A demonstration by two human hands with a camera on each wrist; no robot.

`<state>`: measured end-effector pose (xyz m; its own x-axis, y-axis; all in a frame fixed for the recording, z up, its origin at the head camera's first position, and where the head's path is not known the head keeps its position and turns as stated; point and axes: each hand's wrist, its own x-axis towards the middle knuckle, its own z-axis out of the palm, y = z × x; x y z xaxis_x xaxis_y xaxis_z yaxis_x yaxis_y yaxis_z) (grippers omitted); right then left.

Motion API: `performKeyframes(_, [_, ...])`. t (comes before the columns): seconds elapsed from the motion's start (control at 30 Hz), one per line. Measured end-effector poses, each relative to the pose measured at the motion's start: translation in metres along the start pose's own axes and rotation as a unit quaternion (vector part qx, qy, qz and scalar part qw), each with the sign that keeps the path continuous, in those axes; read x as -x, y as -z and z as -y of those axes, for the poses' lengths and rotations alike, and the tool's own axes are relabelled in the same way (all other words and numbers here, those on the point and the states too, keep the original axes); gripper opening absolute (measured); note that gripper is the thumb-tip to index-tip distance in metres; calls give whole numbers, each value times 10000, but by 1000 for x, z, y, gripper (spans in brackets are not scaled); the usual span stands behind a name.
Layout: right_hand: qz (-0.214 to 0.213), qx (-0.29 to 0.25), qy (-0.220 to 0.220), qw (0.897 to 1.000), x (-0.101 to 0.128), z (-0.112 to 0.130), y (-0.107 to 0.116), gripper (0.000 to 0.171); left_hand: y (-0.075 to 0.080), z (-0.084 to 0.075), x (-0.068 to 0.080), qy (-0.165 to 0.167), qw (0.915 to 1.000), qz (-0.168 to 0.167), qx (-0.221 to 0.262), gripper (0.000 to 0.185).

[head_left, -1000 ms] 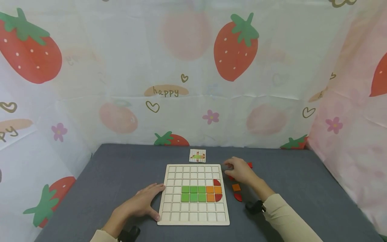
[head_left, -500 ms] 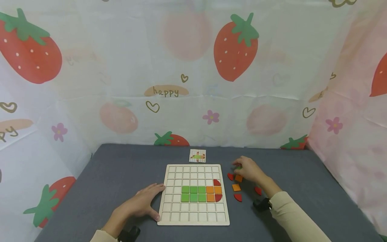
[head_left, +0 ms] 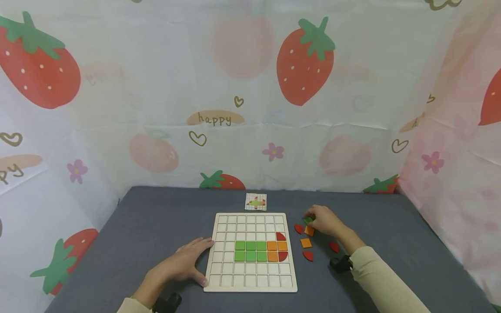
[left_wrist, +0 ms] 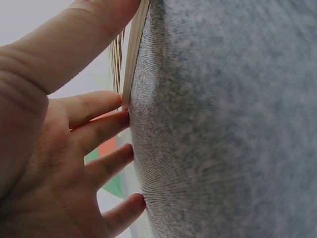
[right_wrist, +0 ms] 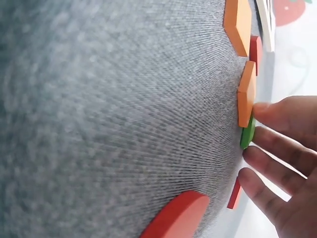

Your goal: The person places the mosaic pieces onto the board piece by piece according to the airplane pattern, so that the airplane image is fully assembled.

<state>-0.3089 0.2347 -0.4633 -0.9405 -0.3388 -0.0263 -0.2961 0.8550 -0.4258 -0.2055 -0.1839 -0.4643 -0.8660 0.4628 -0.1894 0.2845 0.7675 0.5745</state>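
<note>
My left hand [head_left: 184,260] lies along the left edge of a pale wooden grid board [head_left: 238,278]; its thumb and outstretched fingertips touch that edge. In the left wrist view, the board's rim [left_wrist: 132,59] shows by the thumb and fingers. Right of the board, my right hand [head_left: 322,219] pinches a green tile [head_left: 308,221] between thumb and fingers. The right wrist view shows this green tile [right_wrist: 248,133] low at the cloth, right beside an orange square tile [right_wrist: 246,94]. On the board sit several green squares [head_left: 251,251], three orange squares [head_left: 272,256] and two red quarter-rounds [head_left: 280,236].
Loose pieces lie right of the board: orange squares [head_left: 305,243], a red quarter-round [head_left: 307,255] and another red piece [head_left: 334,247] near the right wrist. A small pattern card [head_left: 255,201] lies behind the board on the grey cloth [head_left: 172,208]. Strawberry-print curtains [head_left: 176,65] surround the table.
My right hand has moved right, away from the board's edge, uncovering red and orange pieces, and its fingers have closed in on the green tile. My left hand stays in place.
</note>
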Motion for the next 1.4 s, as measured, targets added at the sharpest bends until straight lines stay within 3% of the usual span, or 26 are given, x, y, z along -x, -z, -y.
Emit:
performKeyframes(0.57, [140,133,-10,9998,-2,3,0,26,-1,0,0,24,10000,88,26,103])
performKeyframes(1.4, [-55,252,1,9997,-2,4,-3,24,0,0,0,-7,10000,41,-53,104])
